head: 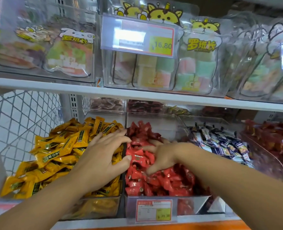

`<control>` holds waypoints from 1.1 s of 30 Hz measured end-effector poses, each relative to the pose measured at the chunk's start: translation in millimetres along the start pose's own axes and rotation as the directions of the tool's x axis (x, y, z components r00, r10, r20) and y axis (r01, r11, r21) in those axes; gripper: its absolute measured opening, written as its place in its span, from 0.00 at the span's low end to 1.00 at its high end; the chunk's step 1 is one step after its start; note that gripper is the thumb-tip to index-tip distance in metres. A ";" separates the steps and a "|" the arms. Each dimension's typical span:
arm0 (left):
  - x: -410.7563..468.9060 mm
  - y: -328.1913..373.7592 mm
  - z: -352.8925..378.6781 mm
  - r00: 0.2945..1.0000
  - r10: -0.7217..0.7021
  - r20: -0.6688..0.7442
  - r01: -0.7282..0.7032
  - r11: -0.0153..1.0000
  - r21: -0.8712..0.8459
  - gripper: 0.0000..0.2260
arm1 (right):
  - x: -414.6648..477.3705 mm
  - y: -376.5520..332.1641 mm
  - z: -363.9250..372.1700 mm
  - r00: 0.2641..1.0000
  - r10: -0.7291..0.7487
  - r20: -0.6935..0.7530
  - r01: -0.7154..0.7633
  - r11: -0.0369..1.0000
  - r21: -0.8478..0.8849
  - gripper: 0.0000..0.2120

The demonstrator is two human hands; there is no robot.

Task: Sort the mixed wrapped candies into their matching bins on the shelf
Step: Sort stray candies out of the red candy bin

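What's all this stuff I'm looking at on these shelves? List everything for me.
yellow candies: many, yellow, left bin
red candies: many, red, middle bin
blue-and-white candies: many, navy and white, next bin rightward
dark red candies: many, dark red, far-right bin
bags of sweets: several, clear with pastel cubes, upper shelf
upper price tag: one, white-yellow, upper bin front
lower price tag: one, white-yellow, middle bin front
wire mesh: one, white, far left
left hand: one, bare, resting on yellow candies
right hand: one, bare, in the red candies
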State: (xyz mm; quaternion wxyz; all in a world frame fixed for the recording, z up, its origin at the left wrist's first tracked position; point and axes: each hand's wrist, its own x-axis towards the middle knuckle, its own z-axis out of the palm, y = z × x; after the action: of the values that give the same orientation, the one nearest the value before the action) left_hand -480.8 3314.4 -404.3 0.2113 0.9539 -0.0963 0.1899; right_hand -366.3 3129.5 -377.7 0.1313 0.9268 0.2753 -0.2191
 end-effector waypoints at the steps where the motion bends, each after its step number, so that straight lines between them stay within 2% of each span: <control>1: -0.3 0.3 0.2 1.000 -0.002 -0.002 0.002 1.000 -0.003 0.28 | -4.3 8.7 -0.5 0.999 0.036 0.026 -0.036 0.999 0.019 0.46; 4: 0.0 0.7 0.2 1.000 -0.009 -0.001 0.009 1.000 -0.003 0.29 | -31.9 20.2 -7.6 0.998 0.050 0.034 -0.054 0.991 0.122 0.48; 9: 1.7 2.2 -1.8 1.000 -0.020 0.021 0.019 0.999 0.025 0.29 | -49.3 -4.3 23.2 0.999 -0.024 0.043 0.020 0.995 0.094 0.45; 13: 4.6 10.2 -6.6 0.997 -0.056 0.046 0.054 0.998 0.040 0.32 | -46.0 -0.6 31.4 0.985 -0.031 -0.169 0.070 0.970 0.231 0.45; 14: 6.1 12.5 -8.8 0.996 -0.072 0.053 0.070 0.997 0.040 0.33 | -48.0 1.1 30.8 0.982 -0.034 -0.187 0.073 0.976 0.204 0.44; 16: 8.0 19.1 -12.3 0.991 -0.110 0.080 0.105 0.993 0.062 0.34 | -52.4 3.0 33.8 0.992 -0.008 -0.123 0.020 0.995 0.099 0.44; 18: 9.2 26.6 -16.5 0.983 -0.144 0.115 0.134 0.987 0.093 0.34 | -56.8 6.3 37.6 0.996 0.015 -0.088 -0.009 0.998 0.065 0.44; 20: 11.2 30.5 -20.0 0.974 -0.170 0.146 0.151 0.979 0.137 0.33 | -68.4 10.9 30.6 0.985 -0.015 -0.173 0.043 0.986 0.161 0.42; 22: 14.0 33.4 -19.7 0.969 -0.168 0.180 0.132 0.972 0.193 0.34 | -79.2 16.3 24.3 0.934 -0.096 -0.343 0.182 0.957 0.228 0.36; 24: 15.8 34.5 -16.1 0.967 -0.162 0.198 0.113 0.965 0.236 0.28 | -84.2 14.6 26.4 0.879 -0.189 -0.438 0.310 0.924 0.225 0.27; 26: 16.8 34.7 -12.3 0.973 -0.148 0.175 0.102 0.964 0.247 0.24 | -81.7 7.8 38.5 0.903 -0.258 -0.343 0.337 0.921 0.194 0.22; 28: 18.0 34.6 -10.1 0.974 -0.157 0.164 0.111 0.959 0.260 0.24 | -76.4 6.9 50.1 0.951 -0.237 -0.197 0.263 0.958 0.116 0.21; 29: 19.2 35.9 -9.5 0.971 -0.168 0.170 0.118 0.955 0.271 0.25 | -76.3 11.0 52.0 0.959 -0.209 -0.190 0.230 0.968 0.100 0.22; 31: 21.6 38.2 -9.8 0.964 -0.188 0.186 0.124 0.943 0.308 0.28 | -87.5 20.1 45.2 0.931 -0.190 -0.313 0.244 0.959 0.141 0.23; 33: 24.7 42.9 -10.4 0.962 -0.188 0.199 0.111 0.933 0.343 0.27 | -107.6 30.6 35.4 0.852 -0.187 -0.488 0.338 0.910 0.241 0.20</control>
State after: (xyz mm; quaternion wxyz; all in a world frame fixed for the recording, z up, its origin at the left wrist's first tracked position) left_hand -473.0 3278.2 -369.9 0.0510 0.9958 -0.0137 0.0753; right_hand -441.7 3043.0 -353.2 -0.1192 0.9137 0.3848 -0.0537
